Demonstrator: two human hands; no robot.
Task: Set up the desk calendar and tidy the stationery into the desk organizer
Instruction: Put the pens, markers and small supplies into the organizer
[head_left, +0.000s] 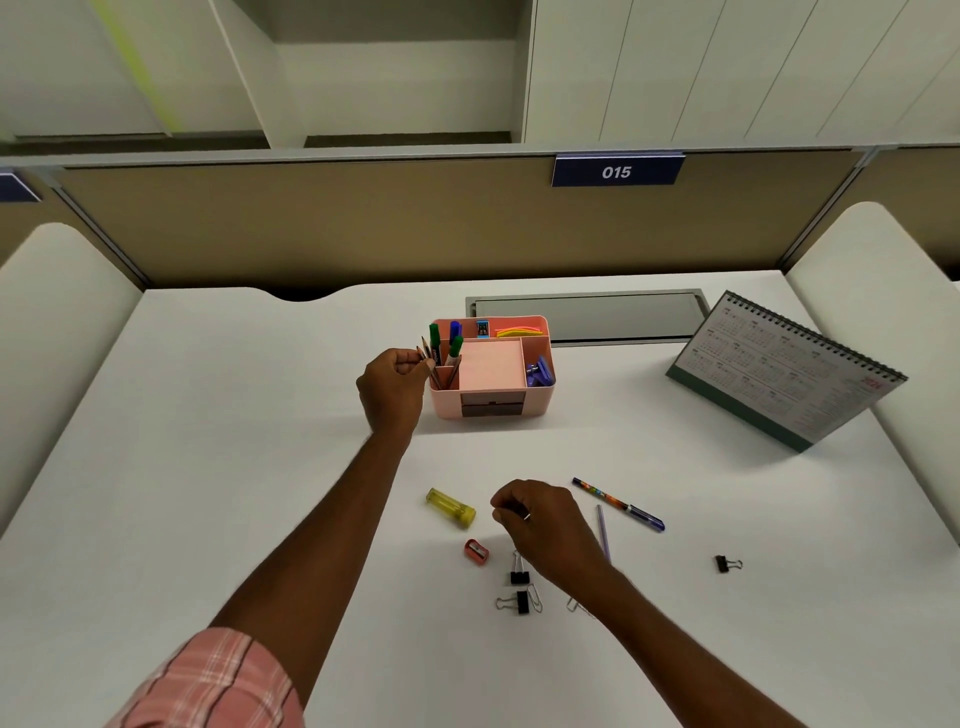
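Pink plastic makes the boxy desk organizer (491, 400), which stands at mid-desk. Our right hand (545, 525) is curled above the white desk (208, 467), and we cannot tell if its fingers hold something. It hides part of a thin purple stick (602, 535). Our left hand (395, 387) pinches a few pencils (426, 351); their lower ends stand in the front-left compartment, beside green and blue markers (435, 338). Purple clips (537, 371) lie in the right compartment and yellow strips (519, 331) in the rear one. The spiral-bound desk calendar (789, 369) stands like a tent at far right.
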